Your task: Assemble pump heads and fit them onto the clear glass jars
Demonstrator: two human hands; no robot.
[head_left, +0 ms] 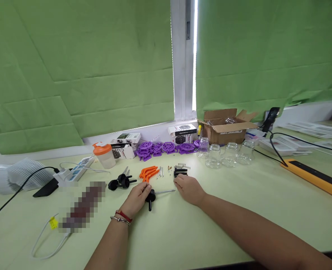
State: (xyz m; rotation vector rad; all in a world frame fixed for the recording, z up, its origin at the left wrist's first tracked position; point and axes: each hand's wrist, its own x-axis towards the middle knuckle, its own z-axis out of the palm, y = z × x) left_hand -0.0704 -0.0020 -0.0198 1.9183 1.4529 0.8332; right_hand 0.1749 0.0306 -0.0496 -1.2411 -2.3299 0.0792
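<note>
1. Green cloth [98, 67] hangs over the window behind a pale green surface [183, 232].
2. On the left side, the left hand [138, 198] lies on the surface with its fingers curled on the black handle of a small tool [151, 195].
3. That tool lies flat between the two hands, and its thin metal rod points to the right.
4. On the other side, the right hand [189, 188] rests palm down, with its fingers loosely bent and holding nothing.
5. Its fingertips are just beside some small black parts [180, 172] and thin springs [183, 165].
6. Orange parts [148, 172] and a few metal pins [160, 171] lie just past the hands.
7. More black tools [121, 182] lie to the left of the orange parts.
8. Farther back are purple round parts [166, 147], clear glass jars [225, 153], a cardboard box [225, 125] and a cup with an orange lid [104, 154].
9. White power strip [76, 170] and cables lie at the left.
</note>
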